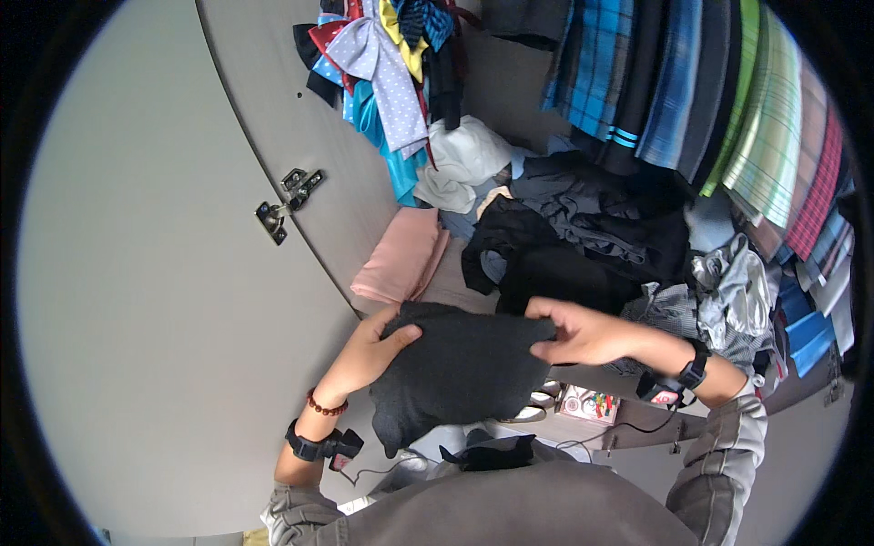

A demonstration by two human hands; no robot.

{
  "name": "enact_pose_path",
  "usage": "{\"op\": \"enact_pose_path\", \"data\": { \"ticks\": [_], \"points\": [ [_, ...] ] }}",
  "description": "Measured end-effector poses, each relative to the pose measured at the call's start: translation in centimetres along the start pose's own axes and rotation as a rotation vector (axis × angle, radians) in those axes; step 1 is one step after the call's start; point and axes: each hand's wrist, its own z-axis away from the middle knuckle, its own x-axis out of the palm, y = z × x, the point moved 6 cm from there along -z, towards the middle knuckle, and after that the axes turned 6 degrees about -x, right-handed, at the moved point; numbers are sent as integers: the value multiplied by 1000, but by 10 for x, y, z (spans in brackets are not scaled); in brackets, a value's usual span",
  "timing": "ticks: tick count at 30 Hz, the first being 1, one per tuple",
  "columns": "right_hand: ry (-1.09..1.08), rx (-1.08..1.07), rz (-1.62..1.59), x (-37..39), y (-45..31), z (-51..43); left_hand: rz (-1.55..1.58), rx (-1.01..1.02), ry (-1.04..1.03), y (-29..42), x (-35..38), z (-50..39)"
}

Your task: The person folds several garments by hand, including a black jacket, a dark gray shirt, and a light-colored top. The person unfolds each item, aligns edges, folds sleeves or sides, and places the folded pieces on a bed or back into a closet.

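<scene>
A dark grey folded cloth garment point(464, 365) is stretched between my two hands in front of my body. My left hand point(372, 348) grips its upper left corner, thumb on top. At its upper right edge, my right hand point(580, 331) pinches it between thumb and fingers. Just beyond lies a folded pink cloth point(399, 256) on the wardrobe shelf, beside a pile of crumpled black clothes point(580, 252). White crumpled fabric point(464, 157) lies farther back.
Plaid and plain pleated skirts point(655, 89) hang at the upper right. Bows and ties point(382, 75) hang by the left wall. A wardrobe door point(157, 293) with a metal hinge point(287, 201) stands at left. Silvery fabric point(737, 293) lies right; a small box point(588, 404) sits below.
</scene>
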Motion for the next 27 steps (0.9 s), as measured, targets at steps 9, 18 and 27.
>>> {"op": "enact_pose_path", "data": {
  "ticks": [9,18,27],
  "points": [
    [143,133,-546,-45,27,-101,-436,-18,141,8,-77,-85],
    [105,330,-581,-118,91,-197,-754,83,191,-3,-100,-206],
    [361,327,7,-165,100,-211,-1311,284,462,-8,-83,-256]
  ]
}}
